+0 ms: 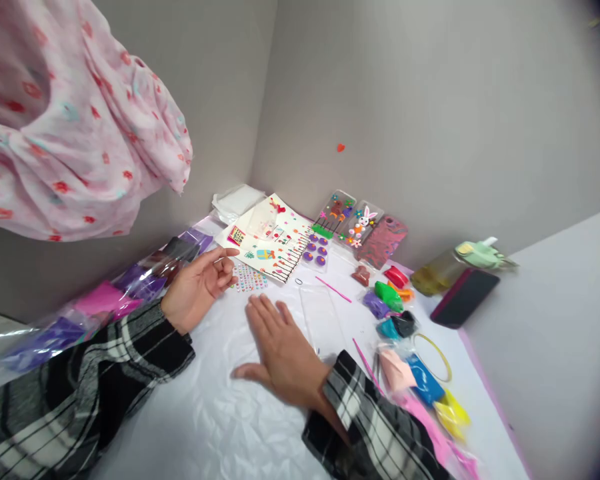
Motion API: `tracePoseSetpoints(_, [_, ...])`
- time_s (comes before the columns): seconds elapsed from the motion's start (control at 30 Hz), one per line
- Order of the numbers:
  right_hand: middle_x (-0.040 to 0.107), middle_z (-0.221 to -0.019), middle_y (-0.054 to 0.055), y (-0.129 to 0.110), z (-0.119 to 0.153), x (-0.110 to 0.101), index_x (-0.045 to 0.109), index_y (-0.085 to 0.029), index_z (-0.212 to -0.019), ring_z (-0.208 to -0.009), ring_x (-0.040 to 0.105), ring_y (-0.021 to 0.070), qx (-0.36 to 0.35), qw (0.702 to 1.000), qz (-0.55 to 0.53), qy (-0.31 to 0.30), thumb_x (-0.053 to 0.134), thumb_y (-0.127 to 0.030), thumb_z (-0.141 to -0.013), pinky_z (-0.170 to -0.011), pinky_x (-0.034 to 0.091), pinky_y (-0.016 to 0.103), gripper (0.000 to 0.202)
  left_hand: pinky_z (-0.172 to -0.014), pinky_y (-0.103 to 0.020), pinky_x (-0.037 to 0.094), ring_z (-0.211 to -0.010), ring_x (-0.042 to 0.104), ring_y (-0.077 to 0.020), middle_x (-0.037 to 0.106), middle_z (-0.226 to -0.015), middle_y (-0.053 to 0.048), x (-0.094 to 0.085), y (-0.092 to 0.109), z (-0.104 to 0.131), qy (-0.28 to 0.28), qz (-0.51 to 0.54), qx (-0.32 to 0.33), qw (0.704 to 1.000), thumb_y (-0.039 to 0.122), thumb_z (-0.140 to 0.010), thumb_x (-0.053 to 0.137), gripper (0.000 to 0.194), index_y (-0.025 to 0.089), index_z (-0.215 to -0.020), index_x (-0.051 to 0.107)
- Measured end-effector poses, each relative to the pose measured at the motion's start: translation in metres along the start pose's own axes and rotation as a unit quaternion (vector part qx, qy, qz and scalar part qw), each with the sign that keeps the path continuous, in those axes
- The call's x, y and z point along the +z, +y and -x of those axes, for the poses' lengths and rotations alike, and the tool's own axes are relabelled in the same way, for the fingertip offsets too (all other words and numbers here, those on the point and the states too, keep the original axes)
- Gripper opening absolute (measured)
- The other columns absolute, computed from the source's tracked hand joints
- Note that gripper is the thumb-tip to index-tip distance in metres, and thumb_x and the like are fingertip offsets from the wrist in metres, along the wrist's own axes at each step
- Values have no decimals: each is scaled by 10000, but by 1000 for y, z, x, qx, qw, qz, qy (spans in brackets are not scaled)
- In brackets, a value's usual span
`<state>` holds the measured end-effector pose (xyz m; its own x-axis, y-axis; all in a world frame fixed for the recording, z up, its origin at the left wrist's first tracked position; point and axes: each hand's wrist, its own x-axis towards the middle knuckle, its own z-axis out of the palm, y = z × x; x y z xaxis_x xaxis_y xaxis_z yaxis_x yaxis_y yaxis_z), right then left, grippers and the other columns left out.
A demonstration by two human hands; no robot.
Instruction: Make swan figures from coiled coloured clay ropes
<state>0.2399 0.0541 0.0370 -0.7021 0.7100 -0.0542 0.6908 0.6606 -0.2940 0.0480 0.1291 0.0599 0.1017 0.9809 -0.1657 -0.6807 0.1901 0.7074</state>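
Note:
My right hand lies palm down on the crinkled white table cover, fingers stretched out and thumb apart. A clear phone case lies just beyond it, partly behind the wrist. Palm turned inward, my left hand is beside a sheet of small coloured gem stickers; its index finger is extended, the others loosely bent, and nothing shows in it. Past its fingertips lies a decorated white sheet. A small dark ring and a pink stick rest near the clear case.
Decorated phone cases lean by the wall. Bagged coloured clay, a second pink stick and a yellow bangle lie right. A bottle and a phone stand behind. Plastic packets line the left; floral cloth hangs above.

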Motion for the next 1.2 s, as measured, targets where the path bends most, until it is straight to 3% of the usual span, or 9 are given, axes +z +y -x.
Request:
tracePoseSetpoints(0.1, [269,-1680,191,-1,3,-2,281,-44,-1596,-1598,156,279,-53,998,-10,-6,391,-751,-964,-1306,166,531,956,-663,-235,576,-486,485,-74,568,-654,7,1,0,0,0,2,-2,1000,153,-997,499,268,75,-934,748])
tracePoseSetpoints(0.23, [244,-1679,225,-2,5,-3,287,-10,-1587,-1590,167,335,3,1000,-1,2,387,-788,-932,-1288,192,581,1023,-663,-240,577,-482,474,-75,570,-658,4,2,1,1,-4,4,-3,1000,164,-1009,477,291,80,-943,748])
tracePoseSetpoints(0.33, [261,-1677,213,-3,4,0,274,-27,-1597,-1594,168,305,-39,999,-5,1,400,-778,-939,-1296,200,555,1006,-663,-240,577,-482,469,-77,568,-654,4,2,2,1,-3,3,-3,1000,162,-1006,482,288,79,-938,749])
tracePoseSetpoints(0.47, [262,-1668,238,-1,5,3,282,-21,-1593,-1589,176,336,4,1000,2,19,409,-777,-933,-1283,209,592,1011,-663,-235,577,-486,471,-75,564,-652,3,2,2,1,-1,-2,0,1000,149,-1034,406,361,76,-940,747])
tracePoseSetpoints(0.73, [221,-1685,221,-13,6,7,272,-5,-1593,-1600,123,325,-2,999,-52,5,402,-766,-947,-1302,106,577,1007,-662,-231,582,-485,475,-72,557,-651,7,2,1,1,-4,-5,-3,1000,143,-1035,405,357,71,-950,744])
tracePoseSetpoints(0.87, [237,-1699,157,-8,15,-8,208,-106,-1634,-1606,128,264,-44,988,-150,-6,379,-742,-976,-1309,86,541,930,-658,-227,582,-485,480,-70,555,-657,9,2,1,1,-3,-5,-1,1000,137,-1032,411,346,72,-944,739])
tracePoseSetpoints(1.03, [97,-1739,93,26,32,-37,44,-231,-1664,-1613,58,233,17,976,-190,104,189,-646,-1052,-1304,116,545,754,-654,-235,585,-477,479,-68,560,-660,9,2,3,3,-6,-4,-1,1000,135,-1041,391,360,75,-950,734])
tracePoseSetpoints(1.1, [118,-1733,118,28,31,-32,71,-201,-1663,-1613,63,258,25,981,-157,109,242,-671,-1037,-1300,100,569,801,-649,-234,584,-474,476,-70,560,-652,8,2,2,3,-6,-4,-2,1000,142,-1044,387,367,75,-949,735])
tracePoseSetpoints(1.2, [203,-1704,170,15,24,-12,189,-118,-1641,-1605,114,307,-5,994,-103,46,413,-745,-963,-1297,101,590,950,-652,-233,584,-478,476,-72,562,-649,7,2,1,3,-5,-4,-4,1000,144,-1043,385,371,78,-947,737])
